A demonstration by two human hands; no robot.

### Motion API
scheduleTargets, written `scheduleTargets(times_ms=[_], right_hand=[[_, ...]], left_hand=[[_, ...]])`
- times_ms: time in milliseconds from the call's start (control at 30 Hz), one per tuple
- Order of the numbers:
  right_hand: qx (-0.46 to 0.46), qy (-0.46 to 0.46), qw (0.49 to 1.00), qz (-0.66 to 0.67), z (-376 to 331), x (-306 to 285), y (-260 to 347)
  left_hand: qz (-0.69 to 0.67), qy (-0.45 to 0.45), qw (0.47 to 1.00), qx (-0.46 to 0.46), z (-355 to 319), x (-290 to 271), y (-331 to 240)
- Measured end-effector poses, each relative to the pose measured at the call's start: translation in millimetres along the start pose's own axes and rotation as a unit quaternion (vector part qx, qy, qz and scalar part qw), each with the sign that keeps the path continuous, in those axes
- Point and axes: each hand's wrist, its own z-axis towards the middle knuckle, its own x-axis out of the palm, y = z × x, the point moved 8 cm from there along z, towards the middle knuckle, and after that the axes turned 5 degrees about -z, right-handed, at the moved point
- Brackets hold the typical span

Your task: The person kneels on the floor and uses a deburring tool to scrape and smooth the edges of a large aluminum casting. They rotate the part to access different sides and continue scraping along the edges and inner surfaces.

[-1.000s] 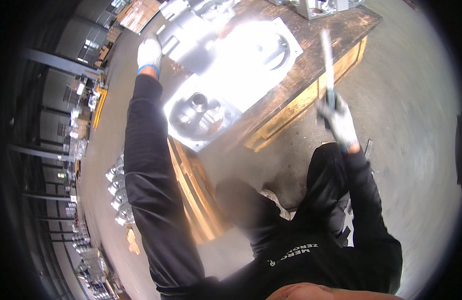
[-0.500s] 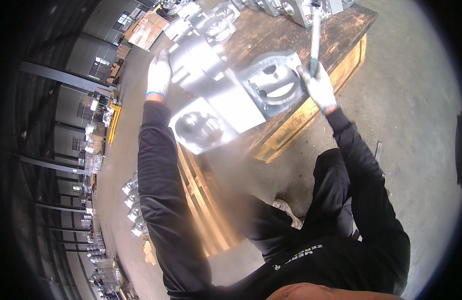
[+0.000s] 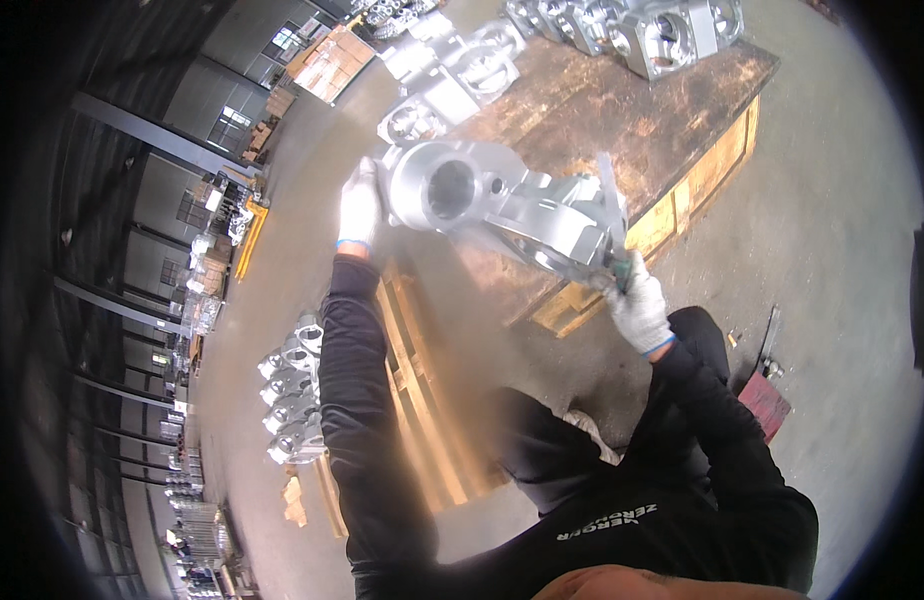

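Observation:
A large silver machined metal casting point(image 3: 542, 222), with a round bored end and a ringed, open end, is tilted above the front of the wooden bench. My gloved left hand point(image 3: 360, 205) grips it at the bored end, the fingers partly hidden behind the metal. At the opposite end, my gloved right hand point(image 3: 637, 305) is closed round the green handle of a flat file point(image 3: 609, 195). The file's blade rises beside the casting's ringed end. Whether the right fingers also bear on the casting is hard to see.
More silver castings point(image 3: 662, 45) stand along the back of the dark-topped wooden bench point(image 3: 622, 110), with others point(image 3: 447, 75) at its left. A wooden pallet point(image 3: 412, 375) lies below. Several castings point(image 3: 294, 400) sit left of my left arm. A red object point(image 3: 765, 405) is on the floor at right.
The casting has turned over, so its bored end now faces up at left. My right hand has come down and nearer, still with the file. My left hand has shifted slightly right and nearer.

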Motion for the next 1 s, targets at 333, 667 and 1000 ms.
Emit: scheduleTargets(times_ms=[333, 667, 1000], right_hand=[[-0.017, 0.096, 0.99, -0.103, 102, -40, 67], [-0.323, 0.343, 0.863, -0.181, 194, 73, 256], [-0.345, 0.462, 0.739, -0.348, 162, 185, 329]], left_hand=[[0.063, -0.168, 0.983, -0.041, -5, 31, -25], [-0.025, -0.293, 0.956, 0.012, -99, -32, 8], [-0.196, -0.411, 0.886, 0.093, -139, -61, 64]])
